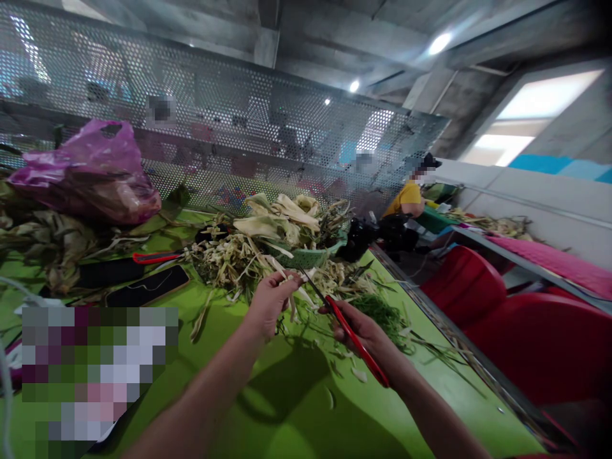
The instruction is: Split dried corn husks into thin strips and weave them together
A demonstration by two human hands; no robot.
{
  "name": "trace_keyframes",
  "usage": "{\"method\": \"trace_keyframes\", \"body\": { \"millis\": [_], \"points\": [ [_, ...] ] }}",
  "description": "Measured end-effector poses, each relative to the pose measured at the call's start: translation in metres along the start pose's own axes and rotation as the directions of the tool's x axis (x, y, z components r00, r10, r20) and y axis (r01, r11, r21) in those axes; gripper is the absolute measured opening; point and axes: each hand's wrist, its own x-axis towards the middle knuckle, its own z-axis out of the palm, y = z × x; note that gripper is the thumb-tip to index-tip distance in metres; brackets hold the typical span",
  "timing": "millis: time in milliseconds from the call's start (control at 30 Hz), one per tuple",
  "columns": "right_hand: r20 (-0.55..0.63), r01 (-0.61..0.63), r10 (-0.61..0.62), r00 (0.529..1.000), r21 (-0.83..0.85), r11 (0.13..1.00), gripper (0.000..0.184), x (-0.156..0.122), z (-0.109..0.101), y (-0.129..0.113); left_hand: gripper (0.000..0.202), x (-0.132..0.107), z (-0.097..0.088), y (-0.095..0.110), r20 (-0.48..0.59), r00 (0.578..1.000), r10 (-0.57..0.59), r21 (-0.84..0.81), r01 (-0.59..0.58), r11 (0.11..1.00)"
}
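Observation:
My left hand is pinched on a pale plant stalk above the green table. My right hand grips red-handled scissors, whose dark, narrow blades point at the stalk close to my left fingertips. Whether the blades touch it I cannot tell. Just behind my hands lies a heap of cut, dry-looking stems. A green basket there holds large pale husks. Fine green sprigs lie beyond my right hand, and small trimmings are scattered below.
A purple plastic bag and dry leaves occupy the left side. Nearer lie a phone and another red-handled tool. A perforated metal screen stands behind. Red chairs and a person in yellow are at right.

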Motion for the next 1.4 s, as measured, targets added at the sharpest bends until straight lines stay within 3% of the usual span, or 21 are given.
{"method": "trace_keyframes", "body": {
  "millis": [167, 400, 667, 833, 1067, 1400],
  "points": [
    [-0.039, -0.027, 0.024, 0.999, -0.071, 0.997, 0.043, -0.002, -0.004, 0.003, 0.031, -0.001, -0.004, 0.003, 0.087, 0.996, 0.025, 0.093, -0.033, 0.995],
    [-0.085, -0.002, -0.013, 0.996, -0.181, 0.983, 0.055, -0.008, -0.018, -0.009, 0.012, -0.005, -0.007, 0.015, 0.175, 0.984, -0.018, 0.217, -0.020, 0.976],
    [-0.080, 0.008, -0.026, 0.996, -0.224, 0.975, 0.062, -0.014, -0.030, -0.014, 0.013, 0.001, -0.010, 0.013, 0.272, 0.962, -0.009, 0.332, -0.085, 0.939],
    [-0.035, 0.022, -0.034, 0.999, -0.298, 0.954, 0.059, -0.016, -0.033, -0.018, 0.019, 0.002, -0.011, 0.014, 0.273, 0.961, 0.042, 0.349, -0.140, 0.927],
    [0.044, 0.003, 0.012, 0.999, -0.327, 0.945, 0.053, -0.017, -0.032, -0.021, 0.024, 0.000, -0.012, 0.017, 0.225, 0.973, 0.048, 0.348, -0.126, 0.929],
    [0.039, 0.019, -0.006, 0.999, -0.335, 0.942, 0.046, -0.015, -0.031, -0.019, 0.018, 0.000, -0.010, 0.017, 0.257, 0.966, 0.035, 0.442, -0.150, 0.884]
  ]
}}
